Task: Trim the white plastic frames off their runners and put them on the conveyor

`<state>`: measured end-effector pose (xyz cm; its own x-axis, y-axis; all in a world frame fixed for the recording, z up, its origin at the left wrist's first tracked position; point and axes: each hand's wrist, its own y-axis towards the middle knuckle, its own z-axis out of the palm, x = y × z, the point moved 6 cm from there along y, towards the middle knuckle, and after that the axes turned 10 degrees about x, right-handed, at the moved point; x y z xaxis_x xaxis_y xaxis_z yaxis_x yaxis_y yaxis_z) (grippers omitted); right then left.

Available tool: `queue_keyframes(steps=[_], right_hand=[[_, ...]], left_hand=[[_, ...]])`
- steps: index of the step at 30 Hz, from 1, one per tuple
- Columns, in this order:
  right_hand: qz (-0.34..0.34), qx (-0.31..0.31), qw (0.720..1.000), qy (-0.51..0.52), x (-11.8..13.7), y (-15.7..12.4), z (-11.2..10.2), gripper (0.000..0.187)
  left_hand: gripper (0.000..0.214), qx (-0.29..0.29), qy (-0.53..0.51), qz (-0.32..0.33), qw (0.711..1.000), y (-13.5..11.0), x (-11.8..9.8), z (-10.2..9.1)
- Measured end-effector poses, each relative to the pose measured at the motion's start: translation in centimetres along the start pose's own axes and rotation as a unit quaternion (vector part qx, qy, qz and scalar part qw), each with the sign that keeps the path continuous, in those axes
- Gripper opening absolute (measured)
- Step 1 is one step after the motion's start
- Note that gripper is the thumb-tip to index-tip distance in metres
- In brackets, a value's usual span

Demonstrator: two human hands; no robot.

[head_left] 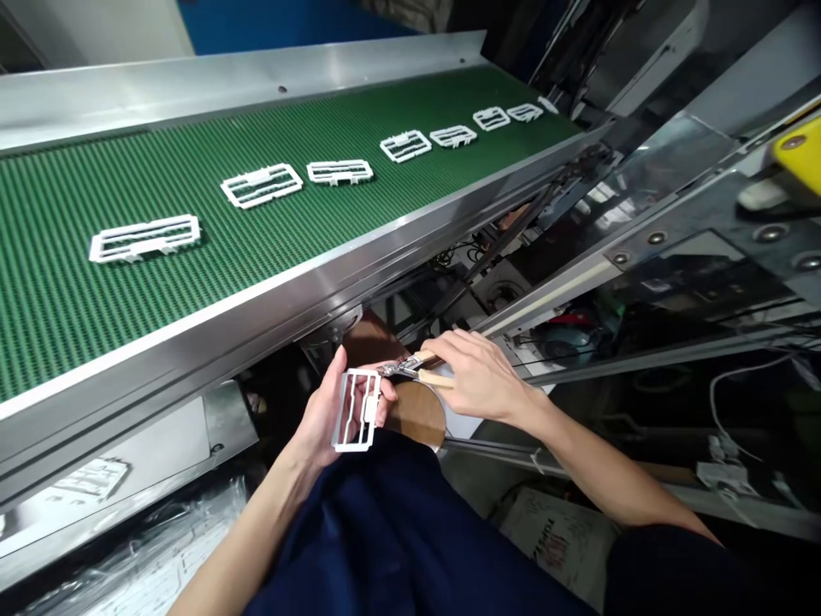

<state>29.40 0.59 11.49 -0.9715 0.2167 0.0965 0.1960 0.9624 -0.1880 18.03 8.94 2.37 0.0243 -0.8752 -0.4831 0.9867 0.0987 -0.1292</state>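
A white plastic frame (374,411) with thin inner bars rests in my left hand (321,411), thumb along one side and fingers behind it. My right hand (478,376) is wrapped round the pale handles of a pair of nippers (410,366). Their metal jaws are at the frame's upper right corner, close to my left fingertips; I cannot tell whether they touch the plastic. Several more white frames (146,238) lie spread along the green conveyor belt (192,299) beyond my hands.
A metal rail (333,278) edges the belt on the near side. Below left, a metal ledge (167,445) holds more white parts (93,479), above clear plastic wrapping (173,547). Machine framing (577,274) with a yellow part (801,154) stands at the right. A round brown stool top (420,415) is below my hands.
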Motion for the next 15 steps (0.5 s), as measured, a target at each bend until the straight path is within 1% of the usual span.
queue_keyframes(steps=[7,11,15], right_hand=[[-0.020,-0.003,1.000,-0.023,0.38,0.25,0.09,0.029],[-0.034,-0.007,0.999,-0.040,0.57,0.35,0.04,0.027],[-0.046,-0.007,0.998,-0.044,0.58,0.22,-0.13,0.024]], left_hand=[[0.064,0.003,0.029,-0.033,0.999,-0.43,0.71,-0.36],[0.071,0.006,0.064,-0.045,0.997,-0.50,0.88,-0.09],[0.075,-0.006,0.102,-0.061,0.993,-0.43,0.93,0.11]])
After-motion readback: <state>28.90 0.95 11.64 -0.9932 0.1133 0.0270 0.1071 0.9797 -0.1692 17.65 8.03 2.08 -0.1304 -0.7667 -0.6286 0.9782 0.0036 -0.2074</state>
